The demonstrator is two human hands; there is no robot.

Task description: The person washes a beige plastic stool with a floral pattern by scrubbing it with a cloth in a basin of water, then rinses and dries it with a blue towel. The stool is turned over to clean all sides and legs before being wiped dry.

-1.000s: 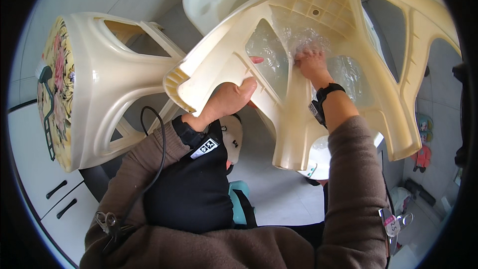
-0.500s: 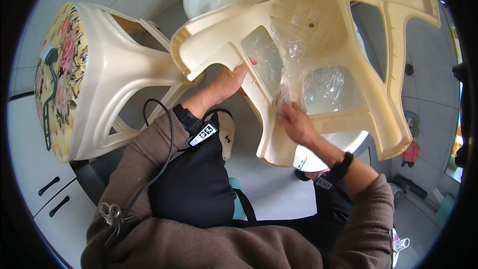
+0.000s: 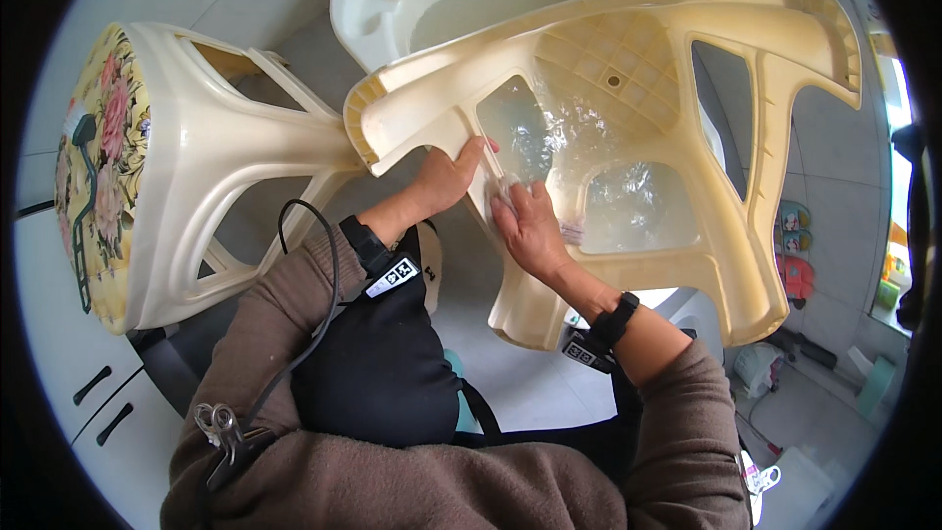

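A cream-yellow plastic stool (image 3: 721, 275) lies tipped before me, its hollow, ribbed underside facing me and wet with water. My left hand (image 3: 451, 177) grips the edge of its left leg, thumb on top and the other fingers mostly hidden behind. In my right hand (image 3: 535, 231) is a wet, wadded cloth (image 3: 572, 234), pressed against the inner face of that same leg. The fingers cover much of the cloth. Water glistens around the openings beside the stool's seat.
Behind the stool stands a white tub (image 3: 358, 10) with water in it. A second stool (image 3: 186, 186) with a flowered seat lies on its side at left, close to the yellow one. White cabinet doors (image 3: 59, 334) are at far left. Slippers (image 3: 797, 280) are by the right wall.
My right hand has slid the cloth leftward along the leg, closer to my left hand. The stool sits slightly lower in view, and more of the tub shows behind it.
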